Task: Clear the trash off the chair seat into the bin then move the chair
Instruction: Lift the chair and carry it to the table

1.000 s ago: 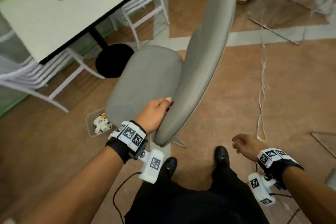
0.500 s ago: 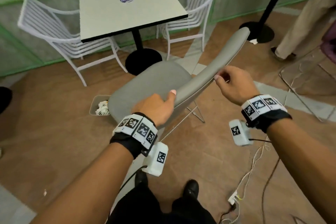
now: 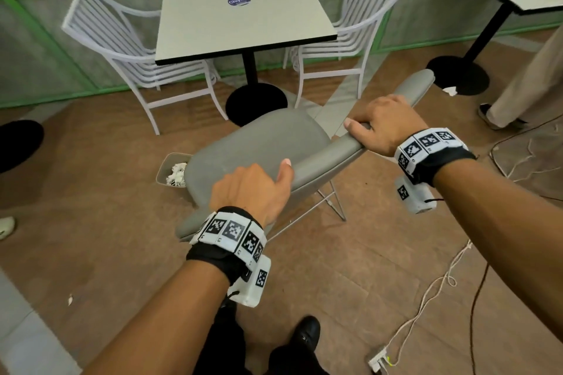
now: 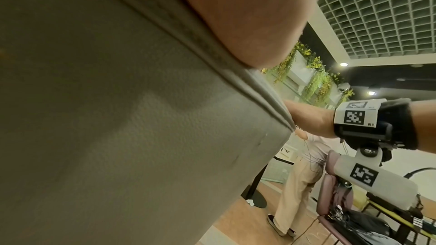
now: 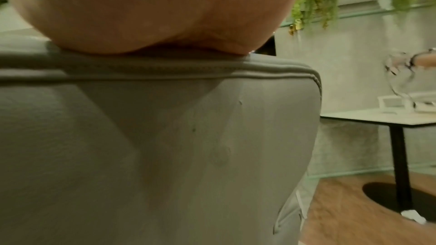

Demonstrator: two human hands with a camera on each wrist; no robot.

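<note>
Now the grey chair (image 3: 262, 146) is being gripped along its backrest top edge by 2 hands, the left hand (image 3: 253, 189) near 1 end and the right hand (image 3: 385, 125) further along, seemingly for balanced moving. Crumpled trash is lying in the bin (image 3: 170, 161) touching the seat's far side.

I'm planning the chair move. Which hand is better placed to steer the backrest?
Right, probably: the right hand grips the backrest top nearer its middle, while the left hand holds its near end.
</note>
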